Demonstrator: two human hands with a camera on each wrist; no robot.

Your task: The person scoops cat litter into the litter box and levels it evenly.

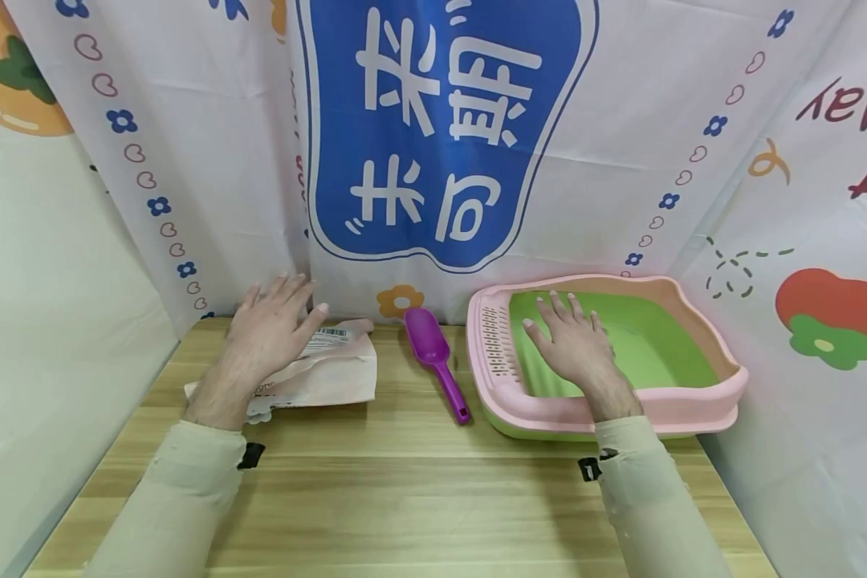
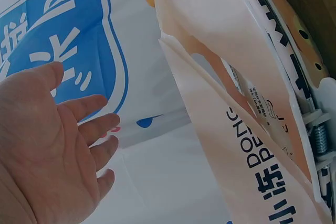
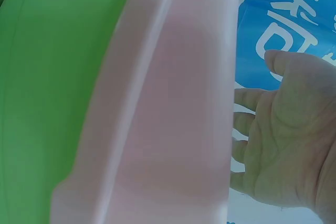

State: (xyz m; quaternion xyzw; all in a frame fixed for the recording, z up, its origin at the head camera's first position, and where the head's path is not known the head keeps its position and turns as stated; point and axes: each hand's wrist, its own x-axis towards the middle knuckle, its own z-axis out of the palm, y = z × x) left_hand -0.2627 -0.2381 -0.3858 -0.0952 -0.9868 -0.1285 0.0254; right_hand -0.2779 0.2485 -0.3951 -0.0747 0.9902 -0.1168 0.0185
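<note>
My left hand (image 1: 270, 325) is spread with fingers extended over a pale pink bag (image 1: 354, 373). In the left wrist view the bag (image 2: 210, 114) has a gaping slit with a printed label inside, and a clip with a metal spring (image 2: 319, 137) sits along its edge. My right hand (image 1: 574, 345), also spread, hovers over a litter box with a pink rim (image 1: 665, 405) and a green base (image 1: 643, 329). In the right wrist view the pink rim (image 3: 178, 98) covers the fingertips. Between the hands lies a purple scoop (image 1: 433, 353), its handle toward me.
A wooden table (image 1: 419, 498) carries everything. Printed white cloth (image 1: 253, 160) hangs right behind the bag, scoop and litter box, and more cloth (image 1: 809, 417) stands close along the right side. Each wrist wears a black strap.
</note>
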